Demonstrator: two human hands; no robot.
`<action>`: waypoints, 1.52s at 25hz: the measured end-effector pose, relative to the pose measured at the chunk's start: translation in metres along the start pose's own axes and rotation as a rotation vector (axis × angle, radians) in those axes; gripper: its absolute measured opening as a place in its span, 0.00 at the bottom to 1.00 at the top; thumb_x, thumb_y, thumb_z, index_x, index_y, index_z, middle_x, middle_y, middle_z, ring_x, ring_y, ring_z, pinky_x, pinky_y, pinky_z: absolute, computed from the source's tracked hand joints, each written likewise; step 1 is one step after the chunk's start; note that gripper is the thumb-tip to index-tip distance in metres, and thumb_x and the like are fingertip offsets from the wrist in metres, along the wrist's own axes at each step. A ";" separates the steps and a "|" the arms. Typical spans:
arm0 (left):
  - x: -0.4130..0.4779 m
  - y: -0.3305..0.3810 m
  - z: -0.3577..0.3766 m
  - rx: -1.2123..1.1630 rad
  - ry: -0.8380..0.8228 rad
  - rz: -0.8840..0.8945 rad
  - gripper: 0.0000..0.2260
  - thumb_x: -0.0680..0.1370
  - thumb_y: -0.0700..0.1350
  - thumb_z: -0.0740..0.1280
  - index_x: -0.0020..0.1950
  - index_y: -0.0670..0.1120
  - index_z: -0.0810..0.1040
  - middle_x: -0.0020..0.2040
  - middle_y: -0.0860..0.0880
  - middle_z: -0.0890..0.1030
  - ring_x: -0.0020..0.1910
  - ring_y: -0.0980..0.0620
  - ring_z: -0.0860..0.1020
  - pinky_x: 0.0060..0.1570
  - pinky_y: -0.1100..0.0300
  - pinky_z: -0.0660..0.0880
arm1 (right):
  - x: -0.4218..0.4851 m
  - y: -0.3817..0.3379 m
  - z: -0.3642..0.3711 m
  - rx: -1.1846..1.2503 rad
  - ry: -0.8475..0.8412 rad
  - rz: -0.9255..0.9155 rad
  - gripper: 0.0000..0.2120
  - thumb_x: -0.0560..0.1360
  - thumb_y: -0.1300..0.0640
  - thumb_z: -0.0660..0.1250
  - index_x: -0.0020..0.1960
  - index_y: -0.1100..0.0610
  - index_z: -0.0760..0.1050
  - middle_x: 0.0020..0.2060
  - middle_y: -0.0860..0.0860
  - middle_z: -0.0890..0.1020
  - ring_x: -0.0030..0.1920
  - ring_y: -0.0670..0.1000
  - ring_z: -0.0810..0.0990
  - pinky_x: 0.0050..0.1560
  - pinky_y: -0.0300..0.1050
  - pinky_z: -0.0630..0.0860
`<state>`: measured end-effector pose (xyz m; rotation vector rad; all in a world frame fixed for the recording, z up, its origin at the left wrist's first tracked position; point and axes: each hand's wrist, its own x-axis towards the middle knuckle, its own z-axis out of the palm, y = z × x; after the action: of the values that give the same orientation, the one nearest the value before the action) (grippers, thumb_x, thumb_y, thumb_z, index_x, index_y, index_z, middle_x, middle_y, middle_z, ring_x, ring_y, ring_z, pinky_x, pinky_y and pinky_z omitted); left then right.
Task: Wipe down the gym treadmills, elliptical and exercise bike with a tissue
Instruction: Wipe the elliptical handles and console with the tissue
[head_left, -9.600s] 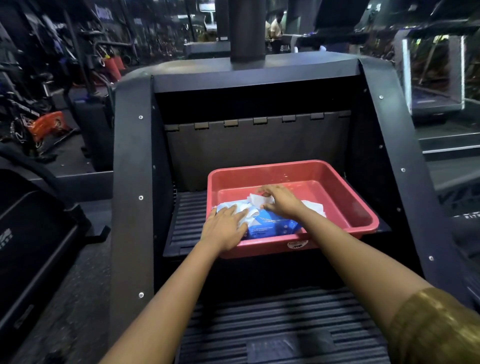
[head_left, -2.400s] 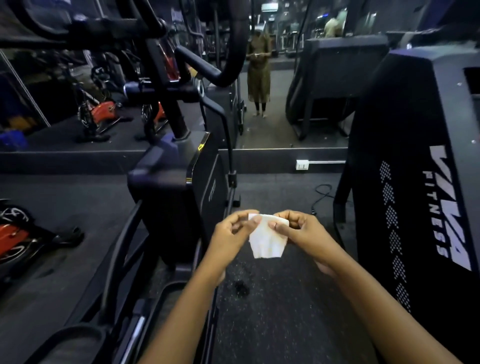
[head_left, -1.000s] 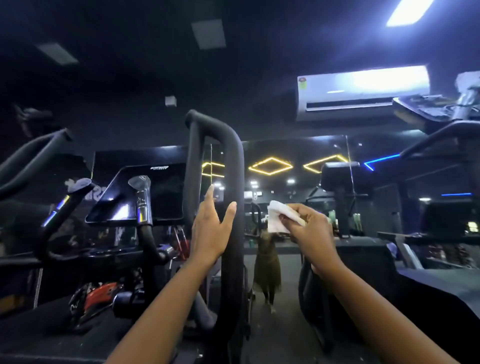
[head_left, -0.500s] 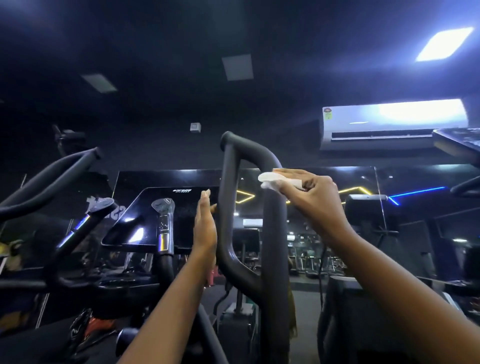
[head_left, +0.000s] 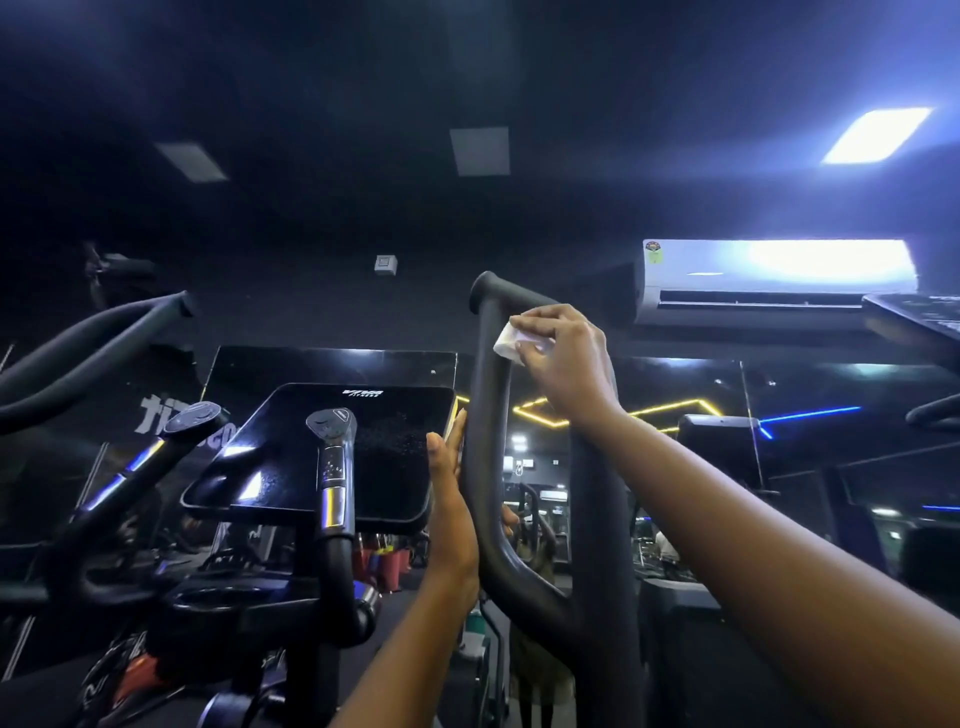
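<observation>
The elliptical's black looped moving handle (head_left: 488, 415) rises in front of me. My right hand (head_left: 563, 358) pinches a small folded white tissue (head_left: 505, 340) and presses it against the upper part of that handle, just under its top bend. My left hand (head_left: 451, 499) rests against the left side of the same bar lower down, with its fingers straight and pointing up. The glossy black console screen (head_left: 332, 452) sits to the left of the handle.
Two fixed grips with silver sensor bands (head_left: 332, 467) (head_left: 150, 457) stand before the console. The other moving handle (head_left: 88, 353) reaches in from the left. A wall air conditioner (head_left: 774, 275) and mirrors lie behind. Another machine's console (head_left: 914, 317) juts in at the right.
My right hand has slid the tissue along the top bend of the handle toward the bar's left side. My left hand stays against the bar.
</observation>
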<state>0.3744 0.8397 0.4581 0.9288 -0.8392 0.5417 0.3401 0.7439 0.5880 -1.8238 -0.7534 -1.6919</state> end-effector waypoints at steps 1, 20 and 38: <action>0.001 -0.002 -0.001 0.006 0.003 0.008 0.32 0.70 0.69 0.48 0.68 0.57 0.70 0.44 0.43 0.80 0.24 0.53 0.72 0.24 0.61 0.71 | 0.007 0.000 0.005 -0.008 0.008 0.028 0.13 0.74 0.65 0.66 0.57 0.60 0.80 0.55 0.50 0.79 0.53 0.44 0.74 0.49 0.19 0.62; -0.030 -0.009 -0.009 -0.041 -0.072 -0.031 0.31 0.69 0.75 0.49 0.68 0.64 0.65 0.66 0.53 0.76 0.65 0.49 0.74 0.66 0.44 0.69 | -0.091 0.000 -0.010 -0.096 -0.365 0.024 0.08 0.73 0.56 0.71 0.45 0.60 0.84 0.39 0.54 0.85 0.43 0.52 0.81 0.51 0.46 0.76; -0.034 -0.009 -0.008 0.007 -0.036 -0.068 0.30 0.73 0.70 0.43 0.71 0.64 0.60 0.71 0.46 0.70 0.68 0.34 0.65 0.67 0.36 0.56 | -0.124 0.005 -0.026 -0.112 -0.540 -0.339 0.06 0.72 0.59 0.70 0.47 0.56 0.84 0.43 0.51 0.83 0.41 0.48 0.83 0.45 0.44 0.80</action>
<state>0.3641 0.8399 0.4231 0.9724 -0.8353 0.4703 0.3188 0.7165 0.4663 -2.3792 -1.2700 -1.4573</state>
